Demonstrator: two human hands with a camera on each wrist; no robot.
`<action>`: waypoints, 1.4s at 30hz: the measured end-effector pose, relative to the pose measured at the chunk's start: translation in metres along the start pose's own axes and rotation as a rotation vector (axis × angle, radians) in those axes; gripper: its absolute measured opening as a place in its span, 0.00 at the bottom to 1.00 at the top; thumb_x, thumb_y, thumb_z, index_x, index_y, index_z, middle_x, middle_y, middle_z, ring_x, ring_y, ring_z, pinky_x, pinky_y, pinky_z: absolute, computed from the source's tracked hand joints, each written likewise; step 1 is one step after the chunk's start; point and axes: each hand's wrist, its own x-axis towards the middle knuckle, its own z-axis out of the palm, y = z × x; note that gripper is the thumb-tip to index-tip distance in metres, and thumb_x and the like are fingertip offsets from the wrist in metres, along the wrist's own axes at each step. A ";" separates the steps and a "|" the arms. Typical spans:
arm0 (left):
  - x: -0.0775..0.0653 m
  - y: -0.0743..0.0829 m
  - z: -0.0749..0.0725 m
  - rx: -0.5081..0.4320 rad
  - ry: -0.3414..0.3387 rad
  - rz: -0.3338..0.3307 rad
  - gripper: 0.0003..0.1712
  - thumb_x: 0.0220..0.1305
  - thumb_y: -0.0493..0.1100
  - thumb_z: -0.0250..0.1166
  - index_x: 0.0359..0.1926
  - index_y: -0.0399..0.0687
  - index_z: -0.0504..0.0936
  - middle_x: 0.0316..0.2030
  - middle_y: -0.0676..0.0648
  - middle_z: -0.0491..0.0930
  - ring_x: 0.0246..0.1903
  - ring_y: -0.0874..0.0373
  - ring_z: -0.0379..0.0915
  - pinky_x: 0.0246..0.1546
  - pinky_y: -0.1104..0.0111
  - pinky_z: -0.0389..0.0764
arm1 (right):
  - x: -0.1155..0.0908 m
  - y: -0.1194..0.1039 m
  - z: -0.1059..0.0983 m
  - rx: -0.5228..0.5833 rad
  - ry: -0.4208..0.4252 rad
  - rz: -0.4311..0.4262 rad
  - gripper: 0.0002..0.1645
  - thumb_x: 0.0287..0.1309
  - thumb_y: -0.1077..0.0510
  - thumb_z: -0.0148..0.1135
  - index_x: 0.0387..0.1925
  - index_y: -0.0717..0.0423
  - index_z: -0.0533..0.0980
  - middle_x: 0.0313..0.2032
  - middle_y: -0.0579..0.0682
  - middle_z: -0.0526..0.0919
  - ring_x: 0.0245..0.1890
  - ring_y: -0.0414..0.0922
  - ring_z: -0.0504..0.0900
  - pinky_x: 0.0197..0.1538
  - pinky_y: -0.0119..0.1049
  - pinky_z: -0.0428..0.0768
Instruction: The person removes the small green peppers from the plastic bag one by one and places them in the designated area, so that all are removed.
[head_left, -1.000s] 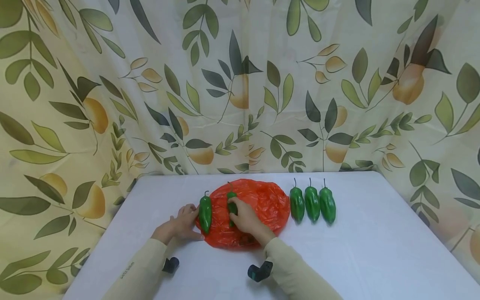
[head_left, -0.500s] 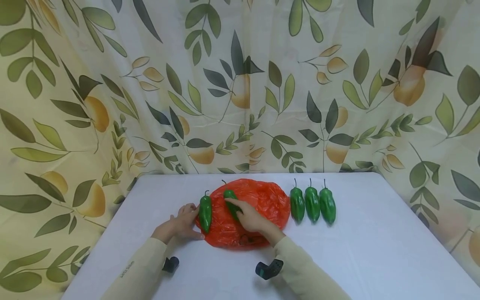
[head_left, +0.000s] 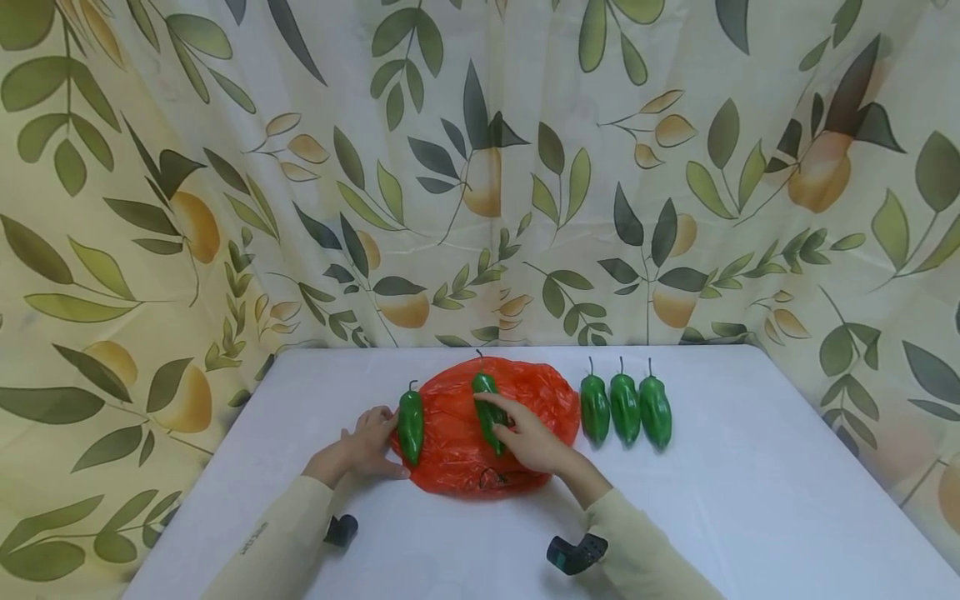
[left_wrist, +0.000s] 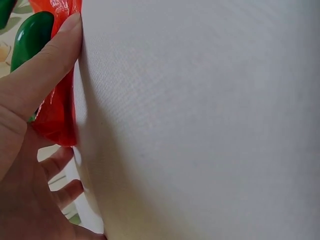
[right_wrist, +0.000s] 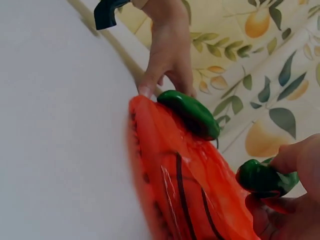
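Thumb and fingers of my right hand (head_left: 534, 439) pinch a green chili pepper (head_left: 487, 412) over the middle of a crinkled red plastic bag (head_left: 450, 483), its stem pointing to the far side. The right wrist view shows this held pepper (right_wrist: 257, 179) end-on, close over the plastic. A second green pepper (head_left: 410, 427) lies on the bag's left part. Beside it, my left hand (head_left: 367, 447) rests at the bag's left edge with spread fingers. In the left wrist view its thumb (left_wrist: 52, 60) lies along the red rim, and the other fingertips reach the white cloth.
Three more green peppers (head_left: 625, 408) lie in a row just right of the bag, stems away from me. White cloth (head_left: 750, 483) covers the table. A leaf-and-fruit patterned curtain (head_left: 525, 208) stands behind it and at both sides.
My right hand has shifted right across the bag with the pepper, which tilted leftward midway and now stands straighter. My left hand and the other peppers have stayed in place.
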 end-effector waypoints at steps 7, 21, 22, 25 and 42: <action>-0.002 -0.001 0.002 -0.009 0.021 -0.005 0.63 0.45 0.54 0.82 0.79 0.53 0.58 0.72 0.38 0.60 0.72 0.37 0.53 0.67 0.23 0.50 | -0.013 0.003 -0.013 -0.019 0.030 -0.017 0.33 0.71 0.65 0.52 0.73 0.41 0.66 0.71 0.58 0.69 0.67 0.58 0.71 0.64 0.59 0.79; -0.002 0.000 0.000 -0.022 0.048 -0.010 0.65 0.43 0.52 0.83 0.79 0.49 0.56 0.72 0.36 0.60 0.71 0.36 0.54 0.66 0.23 0.49 | -0.042 0.012 -0.044 -0.074 0.092 -0.053 0.32 0.72 0.65 0.52 0.74 0.47 0.64 0.71 0.61 0.68 0.65 0.61 0.71 0.60 0.56 0.82; -0.002 -0.001 0.000 -0.024 0.051 -0.008 0.65 0.43 0.52 0.83 0.79 0.49 0.56 0.72 0.36 0.60 0.71 0.36 0.54 0.66 0.23 0.50 | -0.043 0.013 -0.046 -0.081 0.099 -0.057 0.32 0.71 0.65 0.52 0.74 0.47 0.65 0.71 0.62 0.68 0.65 0.61 0.71 0.59 0.55 0.82; -0.001 -0.001 0.001 -0.028 0.059 -0.004 0.65 0.43 0.52 0.84 0.79 0.50 0.57 0.71 0.36 0.61 0.71 0.37 0.55 0.66 0.23 0.51 | -0.049 0.016 -0.053 -0.081 0.113 -0.052 0.32 0.71 0.65 0.53 0.73 0.47 0.65 0.69 0.62 0.70 0.59 0.58 0.73 0.50 0.44 0.84; 0.000 0.000 0.006 -0.034 0.056 -0.016 0.65 0.43 0.52 0.83 0.79 0.51 0.57 0.72 0.38 0.61 0.71 0.38 0.56 0.67 0.24 0.52 | -0.074 0.031 -0.080 -0.113 0.194 -0.060 0.33 0.69 0.64 0.58 0.73 0.50 0.66 0.73 0.64 0.65 0.71 0.68 0.66 0.60 0.62 0.80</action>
